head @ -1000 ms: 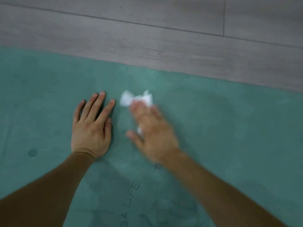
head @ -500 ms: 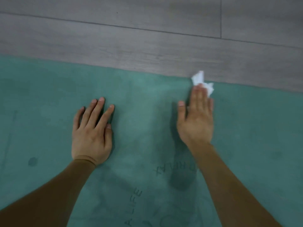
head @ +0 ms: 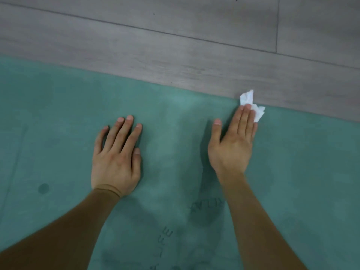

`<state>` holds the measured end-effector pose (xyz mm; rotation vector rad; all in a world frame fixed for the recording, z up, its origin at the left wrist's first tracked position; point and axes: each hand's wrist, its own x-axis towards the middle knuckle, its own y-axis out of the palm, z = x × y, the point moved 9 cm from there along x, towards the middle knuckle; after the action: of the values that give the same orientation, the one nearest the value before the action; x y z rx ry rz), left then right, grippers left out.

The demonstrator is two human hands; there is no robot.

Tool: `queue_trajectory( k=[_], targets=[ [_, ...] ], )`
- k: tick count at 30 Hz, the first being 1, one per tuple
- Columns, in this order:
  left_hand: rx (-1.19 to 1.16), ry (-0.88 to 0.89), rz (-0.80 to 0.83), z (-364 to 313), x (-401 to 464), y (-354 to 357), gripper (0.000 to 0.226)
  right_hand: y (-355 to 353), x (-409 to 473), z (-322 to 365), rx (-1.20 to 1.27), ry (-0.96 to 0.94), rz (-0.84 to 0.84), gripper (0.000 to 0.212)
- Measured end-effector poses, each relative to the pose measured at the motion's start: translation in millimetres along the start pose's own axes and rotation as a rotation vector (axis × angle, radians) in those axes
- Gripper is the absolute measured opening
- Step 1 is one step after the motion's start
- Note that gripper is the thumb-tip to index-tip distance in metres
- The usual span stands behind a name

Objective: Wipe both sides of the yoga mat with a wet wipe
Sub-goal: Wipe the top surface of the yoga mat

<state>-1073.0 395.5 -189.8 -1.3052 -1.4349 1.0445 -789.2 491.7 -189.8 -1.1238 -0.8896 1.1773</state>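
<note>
My left hand (head: 116, 160) lay flat, fingers straight, on the teal yoga mat (head: 58, 123). To its right, my right hand (head: 233, 145) pressed straight fingers on the crumpled white wet wipe (head: 248, 99) at the mat's far edge, touching the grey floor (head: 175, 36).

one head-worn view, looking steeply down and forward, close over the yoga mat (head: 292, 172), floor (head: 175, 45) beyond.

Yoga mat (head: 292, 182) on floor (head: 175, 45). Left hand (head: 116, 158) flat on mat, centre-left. Right hand (head: 233, 141) right of it, fingers on wet wipe (head: 251, 103) at mat's far edge.
</note>
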Motion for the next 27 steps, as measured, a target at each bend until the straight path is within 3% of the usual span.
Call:
queue_trajectory(
  k=[2,4,6,8,11,14,18,20,22,25,27],
  targets=[
    [0.000,0.002,0.001,-1,0,0,0.061,16,-4,66,0.104,-0.097,0.023,0.083],
    [0.005,0.010,-0.013,-1,1,-1,0.059,36,-20,151,0.146,-0.395,0.109,0.081],
    [0.006,0.015,-0.025,0,0,-2,0.058,43,-25,180,0.106,-0.583,0.169,0.076],
    [-0.003,0.012,-0.022,-1,0,-2,0.059,35,-8,134,0.068,-0.503,0.122,0.073],
    [-0.002,0.008,-0.015,-1,1,-1,0.059,9,19,22,-0.041,-0.142,0.037,0.077],
    [0.002,0.005,-0.004,0,0,0,0.060,9,11,28,-0.003,0.040,0.009,0.083],
    [0.003,0.009,-0.015,1,0,0,0.058,42,-24,164,0.104,-0.400,0.133,0.084],
    [-0.003,0.008,-0.017,1,-1,1,0.059,42,-23,165,0.084,-0.526,0.165,0.081],
    [-0.008,0.009,-0.015,2,0,1,0.059,31,-2,105,0.031,-0.430,0.104,0.079],
    [-0.010,0.004,-0.009,1,0,1,0.059,1,28,-22,-0.077,-0.053,0.014,0.082],
    [-0.006,-0.008,-0.005,1,0,2,0.059,-5,30,-49,-0.065,0.137,0.028,0.085]
  ],
)
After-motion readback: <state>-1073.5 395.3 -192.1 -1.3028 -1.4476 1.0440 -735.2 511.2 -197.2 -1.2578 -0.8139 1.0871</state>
